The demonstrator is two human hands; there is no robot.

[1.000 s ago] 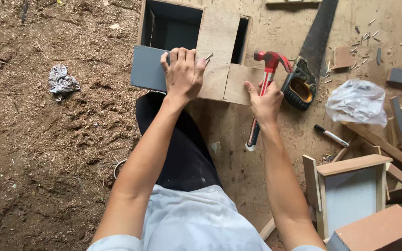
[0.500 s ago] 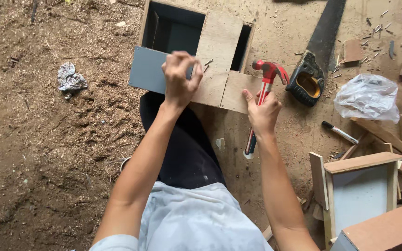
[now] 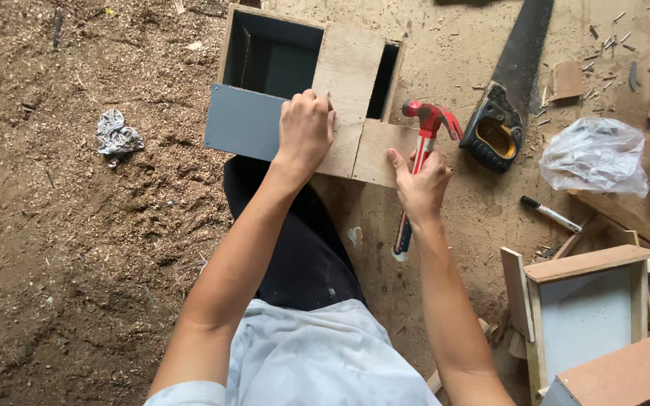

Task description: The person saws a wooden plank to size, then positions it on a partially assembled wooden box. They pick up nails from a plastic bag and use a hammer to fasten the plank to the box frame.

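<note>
Sawdust-strewn floor (image 3: pixel 77 263) fills the view, brown and littered on the left, paler on the right; at the top centre sits the wooden box (image 3: pixel 306 94), open upward, dark inside, one grey side panel facing the person and a pale plywood board lying across its top; right of it lies a handsaw (image 3: pixel 511 90), black blade pointing up, black and yellow handle just beside the hammer's head; lower right stands a second wooden box (image 3: pixel 584 308) with a pale panel, brown offcuts around it; a crumpled clear plastic bag (image 3: pixel 594 154) rests near the saw; now the hands: the left hand (image 3: pixel 305 131) is clenched on the box's front edge, fingertips pinching something small at the plywood, too small to name; the right hand (image 3: pixel 419 184) is wrapped around the shaft of the red claw hammer (image 3: pixel 423 150), head raised just beside the box's right corner, grip end down toward the knee; a crumpled rag (image 3: pixel 117 137) lies left; a marker pen (image 3: pixel 550 214) lies right.
</note>
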